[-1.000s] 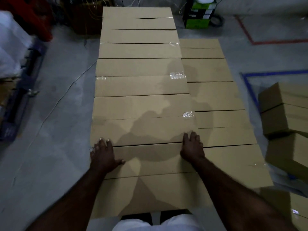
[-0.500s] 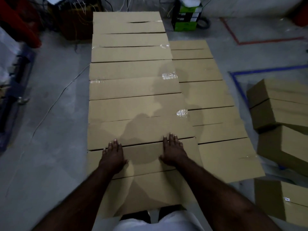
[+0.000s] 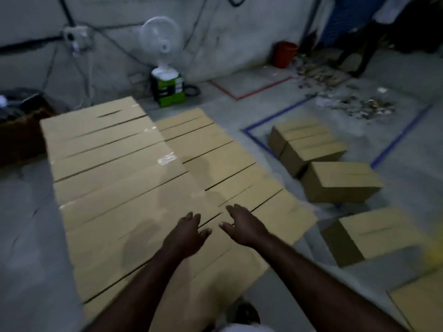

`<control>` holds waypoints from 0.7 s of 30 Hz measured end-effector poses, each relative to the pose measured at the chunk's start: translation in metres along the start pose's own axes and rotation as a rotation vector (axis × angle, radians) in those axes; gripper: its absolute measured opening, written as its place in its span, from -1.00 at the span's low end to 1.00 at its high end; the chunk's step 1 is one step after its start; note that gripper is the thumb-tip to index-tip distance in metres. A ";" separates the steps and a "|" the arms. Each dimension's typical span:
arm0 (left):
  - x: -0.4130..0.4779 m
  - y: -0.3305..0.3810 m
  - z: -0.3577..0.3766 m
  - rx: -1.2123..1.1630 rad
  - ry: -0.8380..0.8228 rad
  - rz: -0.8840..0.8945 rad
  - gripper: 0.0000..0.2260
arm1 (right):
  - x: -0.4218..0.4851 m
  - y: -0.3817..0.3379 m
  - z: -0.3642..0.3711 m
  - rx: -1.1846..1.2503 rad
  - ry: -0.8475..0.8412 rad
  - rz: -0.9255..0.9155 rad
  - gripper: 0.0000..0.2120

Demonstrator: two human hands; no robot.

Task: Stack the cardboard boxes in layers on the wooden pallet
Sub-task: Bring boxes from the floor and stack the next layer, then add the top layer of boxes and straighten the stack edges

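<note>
A stack of closed cardboard boxes (image 3: 115,178) fills the middle of the view; its left row stands one layer higher than the right row (image 3: 215,149). The pallet under them is hidden. My left hand (image 3: 187,232) and my right hand (image 3: 242,224) hover close together over the near boxes, fingers spread and relaxed, holding nothing. Loose boxes lie on the floor to the right: a pair (image 3: 306,144) inside a blue tape outline, a tilted one (image 3: 340,180), and a nearer one (image 3: 374,238).
A white fan (image 3: 160,44) on a green box (image 3: 169,88) stands at the back wall, with a wall socket and cables to its left. A red bucket (image 3: 284,53) and scattered debris (image 3: 354,104) lie back right. Bare concrete floor lies left of the stack.
Both hands have lifted off the near box top and come together. The view has swung up and to the right, bringing the back wall and the loose boxes into sight.
</note>
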State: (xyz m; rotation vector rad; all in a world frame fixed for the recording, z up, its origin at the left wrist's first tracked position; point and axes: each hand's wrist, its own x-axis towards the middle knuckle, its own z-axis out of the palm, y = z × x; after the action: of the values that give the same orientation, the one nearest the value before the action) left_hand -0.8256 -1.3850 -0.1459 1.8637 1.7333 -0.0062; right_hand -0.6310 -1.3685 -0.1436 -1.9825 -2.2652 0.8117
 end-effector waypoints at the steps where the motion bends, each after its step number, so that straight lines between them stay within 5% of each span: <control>1: 0.000 0.017 -0.001 0.005 -0.007 0.040 -0.39 | -0.011 0.010 -0.009 0.023 0.028 0.017 -0.35; 11: 0.003 0.200 0.025 0.155 -0.039 0.341 -0.42 | -0.120 0.164 -0.048 0.279 0.287 0.338 -0.31; 21: -0.035 0.433 0.188 0.194 -0.324 0.689 -0.46 | -0.308 0.361 -0.034 0.408 0.468 0.799 -0.35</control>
State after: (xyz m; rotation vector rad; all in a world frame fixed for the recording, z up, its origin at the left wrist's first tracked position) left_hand -0.3646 -1.4862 -0.1114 2.3589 0.8451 -0.1991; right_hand -0.2287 -1.6229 -0.1598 -2.4912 -0.9477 0.6485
